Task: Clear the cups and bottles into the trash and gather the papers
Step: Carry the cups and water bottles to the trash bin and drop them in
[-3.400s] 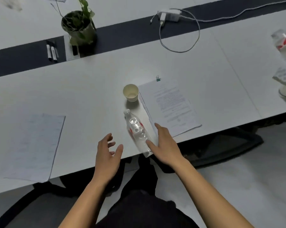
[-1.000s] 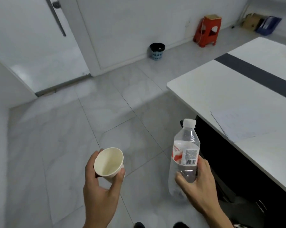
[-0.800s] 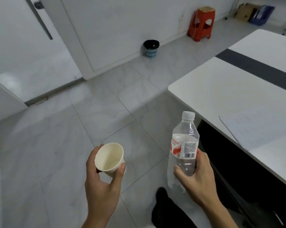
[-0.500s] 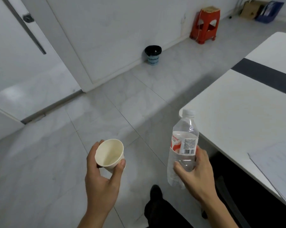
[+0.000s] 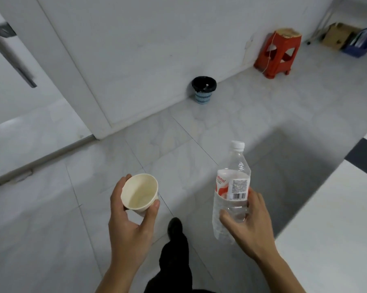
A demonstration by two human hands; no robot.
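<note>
My left hand grips a small cream paper cup, its mouth tilted toward me and nothing inside. My right hand holds a clear plastic bottle upright around its lower half; it has a white cap and a red and white label. Ahead on the floor, against the white wall, stands a small blue trash bin lined with a black bag. No papers are in view.
The white table's corner with a dark strip fills the right edge. A red plastic stool stands by the wall, with a cardboard box and a blue tray beyond. A door is at left. My dark shoe steps over grey tiles.
I picked up the cup and bottle from the table and turned away. Since then I have stepped toward the bin; the table has slid to the right edge and the papers have left view.
</note>
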